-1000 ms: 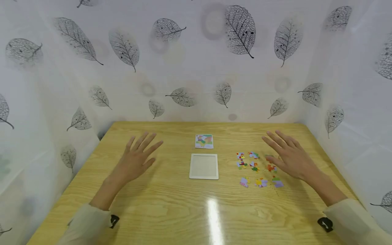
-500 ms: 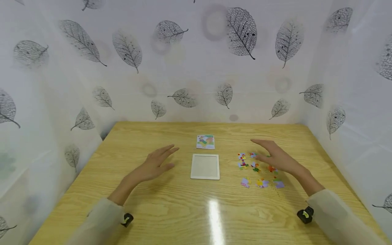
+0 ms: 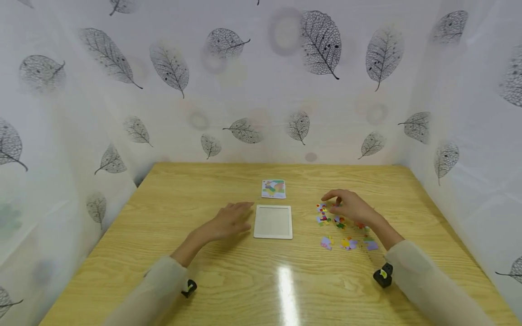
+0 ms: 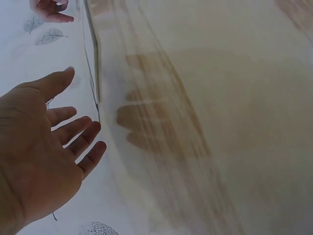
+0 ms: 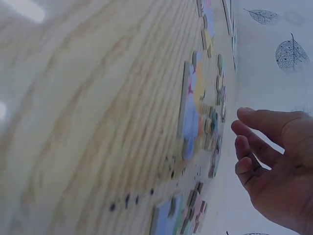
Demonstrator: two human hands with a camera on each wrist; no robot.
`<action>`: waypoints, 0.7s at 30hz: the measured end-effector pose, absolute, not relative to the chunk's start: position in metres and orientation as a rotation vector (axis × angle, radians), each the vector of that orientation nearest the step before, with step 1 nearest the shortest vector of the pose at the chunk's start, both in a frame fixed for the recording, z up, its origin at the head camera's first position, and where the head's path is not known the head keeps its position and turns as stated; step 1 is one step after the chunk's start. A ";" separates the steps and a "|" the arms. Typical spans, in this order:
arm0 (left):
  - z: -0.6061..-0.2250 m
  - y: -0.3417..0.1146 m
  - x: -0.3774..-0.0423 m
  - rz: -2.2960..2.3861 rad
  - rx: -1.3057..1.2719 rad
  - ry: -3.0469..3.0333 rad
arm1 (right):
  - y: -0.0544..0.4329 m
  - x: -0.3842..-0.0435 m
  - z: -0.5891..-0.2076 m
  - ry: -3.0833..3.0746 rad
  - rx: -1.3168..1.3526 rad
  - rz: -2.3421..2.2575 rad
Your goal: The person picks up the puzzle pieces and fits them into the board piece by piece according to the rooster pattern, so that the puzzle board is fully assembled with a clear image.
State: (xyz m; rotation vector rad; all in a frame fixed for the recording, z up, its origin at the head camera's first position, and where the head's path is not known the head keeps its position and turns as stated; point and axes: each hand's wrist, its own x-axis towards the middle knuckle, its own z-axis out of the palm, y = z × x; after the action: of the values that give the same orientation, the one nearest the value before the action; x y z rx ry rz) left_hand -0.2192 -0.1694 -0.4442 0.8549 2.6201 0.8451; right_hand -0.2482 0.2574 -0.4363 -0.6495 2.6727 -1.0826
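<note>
A white square puzzle tray lies flat in the middle of the table. My left hand is at its left side, fingers extended and holding nothing; whether they touch the rim I cannot tell. To the right, several colourful jigsaw pieces are spread out in rough rows. Over the far rows hovers my right hand, its fingers loosely bent and hiding some pieces. In the right wrist view, that hand has nothing between thumb and fingers, apart from the pieces.
Behind the tray lies a small square picture card with a colourful bird-like print. The wooden table reaches back to a white curtain with grey leaf prints, which also hangs on both sides.
Both hands have moved inward: the left from the table's left side to the tray, the right leftward over the jigsaw pieces. The right hand's spread fingers have bent.
</note>
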 end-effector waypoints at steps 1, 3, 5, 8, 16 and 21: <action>-0.445 -0.167 -0.220 0.834 0.843 2.616 | 0.256 -0.250 -0.437 2.665 -0.633 -1.089; -0.448 -0.163 -0.222 0.801 0.821 2.616 | 0.254 -0.252 -0.438 2.640 -0.604 -1.112; -0.449 -0.159 -0.224 0.780 0.806 2.612 | 0.253 -0.254 -0.440 2.629 -0.570 -1.123; -0.451 -0.156 -0.225 0.740 0.813 2.605 | 0.249 -0.254 -0.442 2.612 -0.531 -1.145; -0.454 -0.155 -0.229 0.700 0.859 2.604 | 0.239 -0.255 -0.447 2.675 -0.525 -1.134; -0.457 -0.155 -0.231 0.672 0.879 2.610 | 0.237 -0.256 -0.446 2.680 -0.513 -1.113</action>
State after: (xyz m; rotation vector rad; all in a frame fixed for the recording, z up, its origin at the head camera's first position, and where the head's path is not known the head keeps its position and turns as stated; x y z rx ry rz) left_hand -0.2305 -0.1552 -0.4568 0.8789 2.6103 0.6725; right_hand -0.2555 0.2367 -0.4460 -0.5132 2.6799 -1.1129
